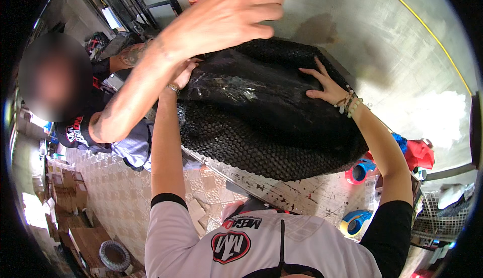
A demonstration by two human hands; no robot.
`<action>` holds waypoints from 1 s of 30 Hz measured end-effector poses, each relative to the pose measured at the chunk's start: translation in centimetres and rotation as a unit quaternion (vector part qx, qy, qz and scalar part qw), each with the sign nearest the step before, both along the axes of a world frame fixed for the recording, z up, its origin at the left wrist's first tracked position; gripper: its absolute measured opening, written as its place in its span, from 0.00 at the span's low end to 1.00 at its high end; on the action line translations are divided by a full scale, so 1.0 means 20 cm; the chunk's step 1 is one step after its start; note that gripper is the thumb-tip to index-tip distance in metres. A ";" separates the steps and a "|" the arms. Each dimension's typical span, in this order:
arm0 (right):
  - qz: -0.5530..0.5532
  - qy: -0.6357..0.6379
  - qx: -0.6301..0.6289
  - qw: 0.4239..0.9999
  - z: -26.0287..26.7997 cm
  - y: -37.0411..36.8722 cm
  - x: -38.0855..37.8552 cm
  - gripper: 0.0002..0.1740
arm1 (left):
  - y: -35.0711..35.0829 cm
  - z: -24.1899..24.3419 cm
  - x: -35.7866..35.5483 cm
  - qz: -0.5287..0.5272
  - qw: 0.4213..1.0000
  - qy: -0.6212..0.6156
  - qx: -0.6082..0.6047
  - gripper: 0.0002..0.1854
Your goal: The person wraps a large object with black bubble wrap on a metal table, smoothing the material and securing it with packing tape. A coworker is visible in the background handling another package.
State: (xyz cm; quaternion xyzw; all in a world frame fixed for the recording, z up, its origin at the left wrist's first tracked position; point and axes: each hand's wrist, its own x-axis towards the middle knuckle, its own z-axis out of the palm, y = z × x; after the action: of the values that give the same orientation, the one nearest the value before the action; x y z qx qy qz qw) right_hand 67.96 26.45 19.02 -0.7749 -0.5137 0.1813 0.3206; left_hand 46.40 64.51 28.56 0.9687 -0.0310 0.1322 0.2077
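Note:
A bulky bundle in black bubble wrap (249, 142), with smooth, shiny black plastic film (241, 85) across its middle, lies on a worn table (286, 193). My left hand (185, 73), below a wristwatch, touches the bundle's left end; a co-worker's forearm partly hides it, so its grip is unclear. On the bundle's right part rests my right hand (322, 85), fingers spread, bead bracelets at the wrist. The co-worker's raised hand (245, 10) is above the bundle's far side, fingers bent. Nothing can be made out in that hand.
Two tape dispensers (360, 171) (354, 223) stand on the table at the right, near a red cloth or bag (419, 153). A wall (377, 25) rises behind. The co-worker stands at the left. Cardboard boxes (68, 191) are at the lower left, a wire basket (439, 212) at the lower right.

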 end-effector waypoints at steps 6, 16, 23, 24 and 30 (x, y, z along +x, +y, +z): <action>0.001 -0.011 0.031 0.999 0.01 0.00 0.01 0.58 | -0.71 0.57 0.40 -0.339 0.801 -0.250 0.425 0.07; -0.032 -0.013 0.082 0.996 0.01 0.00 -0.01 0.82 | -0.80 0.25 0.59 -0.439 0.798 -0.186 0.370 0.07; -0.031 -0.008 0.102 0.994 0.01 -0.01 -0.04 0.87 | 0.07 -0.23 -0.15 0.203 0.955 -0.209 0.045 0.14; -0.031 -0.008 0.100 0.995 0.01 -0.02 -0.04 0.87 | 0.21 -0.33 -0.21 0.263 0.941 -0.213 0.004 0.16; -0.034 -0.014 0.100 0.994 0.02 -0.02 -0.07 0.88 | 0.59 -0.64 -0.25 0.366 0.884 -0.283 -0.067 0.26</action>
State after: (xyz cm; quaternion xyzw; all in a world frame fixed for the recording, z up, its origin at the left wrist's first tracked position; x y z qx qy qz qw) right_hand 66.62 26.00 19.44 -0.7583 -0.5071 0.1073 0.3953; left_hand 41.42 76.28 15.69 0.8164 0.2775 0.4690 0.1911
